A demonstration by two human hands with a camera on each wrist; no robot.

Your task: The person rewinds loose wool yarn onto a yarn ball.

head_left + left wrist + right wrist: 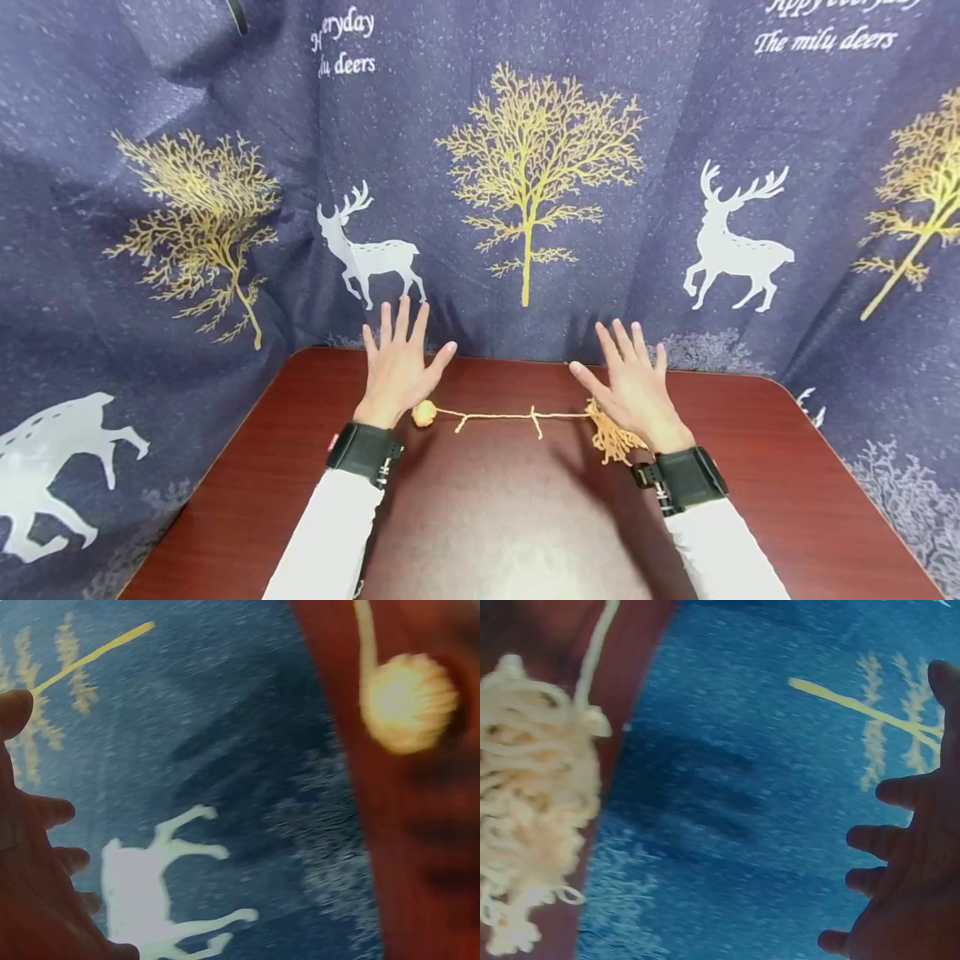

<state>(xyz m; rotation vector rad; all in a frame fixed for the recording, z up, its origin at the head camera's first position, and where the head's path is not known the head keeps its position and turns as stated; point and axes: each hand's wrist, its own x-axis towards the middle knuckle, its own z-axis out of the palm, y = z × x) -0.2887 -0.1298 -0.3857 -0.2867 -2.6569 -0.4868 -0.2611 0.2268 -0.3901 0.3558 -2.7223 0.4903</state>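
My left hand [396, 377] is raised over the table with its fingers spread, holding nothing. Beside its wrist lies a small pale-yellow ball of yarn [423, 413], which also shows in the left wrist view as a round wound ball [409, 703]. From it a yarn cord [495, 416] runs right across the table, with two short side strands along it. It ends at a loose, tangled bunch of yarn [613, 437], partly hidden behind my right hand [636, 392]. That hand is also raised, fingers spread and holding nothing. In the right wrist view the bunch [532, 787] looks looped and curly.
The red-brown wooden table [480, 492] has rounded far corners. Behind it and at both sides hangs a dark blue curtain [480, 325] printed with white deer and yellow trees. Each wrist wears a black strapped device [364, 452].
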